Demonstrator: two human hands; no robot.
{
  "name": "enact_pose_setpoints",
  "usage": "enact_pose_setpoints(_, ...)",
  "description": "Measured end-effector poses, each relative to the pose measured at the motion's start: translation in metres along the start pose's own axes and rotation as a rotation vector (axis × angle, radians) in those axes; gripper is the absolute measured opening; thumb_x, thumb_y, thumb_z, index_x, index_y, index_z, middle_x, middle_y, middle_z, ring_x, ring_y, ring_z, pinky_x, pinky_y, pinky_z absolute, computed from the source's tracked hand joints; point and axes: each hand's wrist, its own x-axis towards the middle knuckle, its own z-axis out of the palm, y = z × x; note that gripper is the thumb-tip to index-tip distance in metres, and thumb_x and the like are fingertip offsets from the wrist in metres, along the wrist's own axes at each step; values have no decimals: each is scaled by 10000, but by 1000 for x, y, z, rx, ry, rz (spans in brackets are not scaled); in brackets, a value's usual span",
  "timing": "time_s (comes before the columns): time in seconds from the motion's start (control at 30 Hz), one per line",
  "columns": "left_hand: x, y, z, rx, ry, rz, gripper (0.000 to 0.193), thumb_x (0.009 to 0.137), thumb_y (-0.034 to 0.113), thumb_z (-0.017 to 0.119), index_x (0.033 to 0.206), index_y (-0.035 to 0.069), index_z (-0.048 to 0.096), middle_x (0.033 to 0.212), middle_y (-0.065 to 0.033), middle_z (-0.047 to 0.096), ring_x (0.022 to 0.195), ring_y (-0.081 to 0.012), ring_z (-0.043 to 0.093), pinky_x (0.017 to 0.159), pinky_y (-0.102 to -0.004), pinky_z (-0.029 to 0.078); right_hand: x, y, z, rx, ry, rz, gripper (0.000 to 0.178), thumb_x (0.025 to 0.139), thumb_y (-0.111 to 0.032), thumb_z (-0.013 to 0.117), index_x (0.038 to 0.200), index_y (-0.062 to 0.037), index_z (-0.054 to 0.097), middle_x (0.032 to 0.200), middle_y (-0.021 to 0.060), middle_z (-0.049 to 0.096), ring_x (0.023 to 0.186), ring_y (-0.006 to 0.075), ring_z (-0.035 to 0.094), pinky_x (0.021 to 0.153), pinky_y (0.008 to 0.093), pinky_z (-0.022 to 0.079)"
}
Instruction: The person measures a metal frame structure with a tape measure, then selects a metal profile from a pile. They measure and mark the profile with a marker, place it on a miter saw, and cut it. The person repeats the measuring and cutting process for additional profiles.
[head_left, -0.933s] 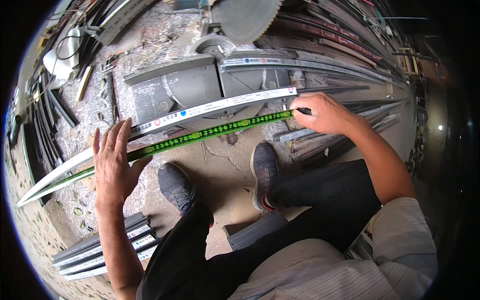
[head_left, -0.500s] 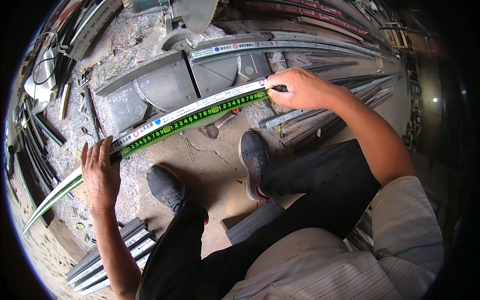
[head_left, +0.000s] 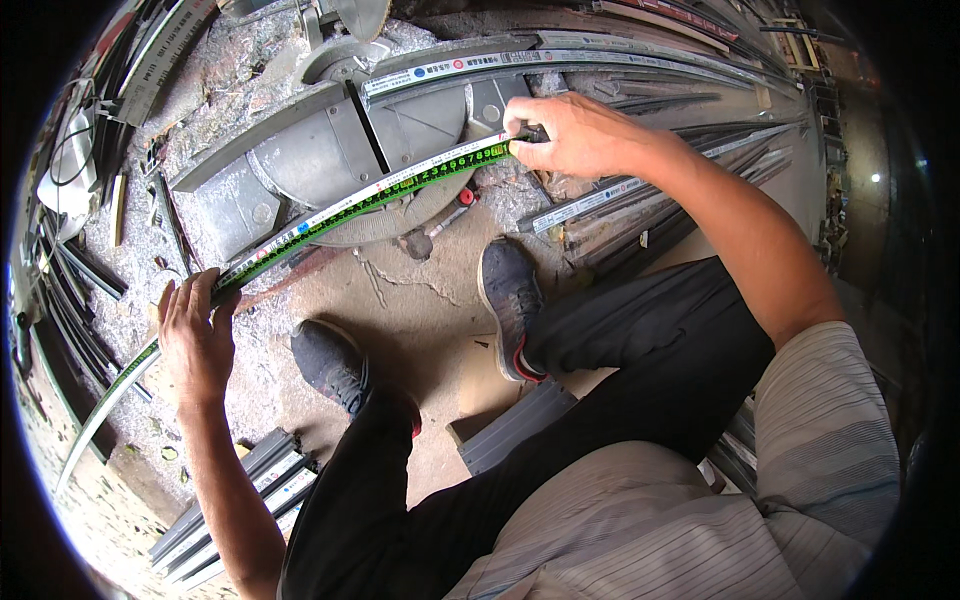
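Note:
A long, narrow profile strip (head_left: pixel 440 162) with a white printed face slants across in front of me. Along its near edge runs a green-and-black tape measure (head_left: pixel 430 178). My left hand (head_left: pixel 197 345) is closed around both at the left, and they carry on past it toward the lower left rim. At the strip's right end my right hand (head_left: pixel 575 135) pinches the strip and tape between thumb and fingers. Something small and dark shows in its grip, too unclear to name. Behind the strip lies the slotted grey metal bed of a cutting saw (head_left: pixel 325 140).
The saw's blade (head_left: pixel 362 15) shows at the top edge. Another labelled profile (head_left: pixel 450 68) rests across the bed's far side. More profiles lie stacked at the right (head_left: pixel 590 205) and lower left (head_left: pixel 270 480). Dark strips (head_left: pixel 75 310) lie at the left; shavings litter the floor.
Both hands still grip the strip and tape. My right hand and that end have shifted slightly up and left in the picture. The whole view has moved a little.

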Motion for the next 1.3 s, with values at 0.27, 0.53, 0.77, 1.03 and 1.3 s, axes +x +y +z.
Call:
enact_pose_setpoints(0.27,3,-4,9,-24,22,7,314,918,199,779,1196,80,698,1128,-129,749,1099,-367,674,1039,-483,483,15,5,15,-116,73,27,519,976,-431,648,1220,25,613,832,221,664,769,340,664,719,465,496)
enact_pose_setpoints(0.53,5,-2,14,-37,-49,-30,331,904,171,773,1204,60,689,1143,-144,740,1073,-365,688,1087,-492,468,42,19,19,-130,-93,-18,529,995,-491,624,1052,29,706,783,249,674,751,420,678,714,507,513)
enact_pose_setpoints(0.77,2,-5,25,4,-12,2,337,895,152,776,1209,66,689,1145,-135,740,1082,-358,691,1106,-489,468,49,7,17,-157,-133,63,569,1007,-509,624,1070,47,732,932,275,729,890,422,721,816,510,548)
enact_pose_setpoints(1.03,3,-6,23,-40,-44,-36,326,897,147,777,1203,73,693,1132,-131,741,1083,-351,692,1092,-479,477,50,-8,13,-151,-163,140,554,979,-483,686,1113,52,740,1054,269,747,991,398,731,872,501,558)
enact_pose_setpoints(1.3,6,-2,21,-10,-35,-42,325,890,151,782,1192,68,694,1133,-135,740,1076,-354,691,1072,-476,487,56,2,18,-161,-113,119,536,974,-473,670,1087,48,718,946,254,734,922,391,731,832,494,550)
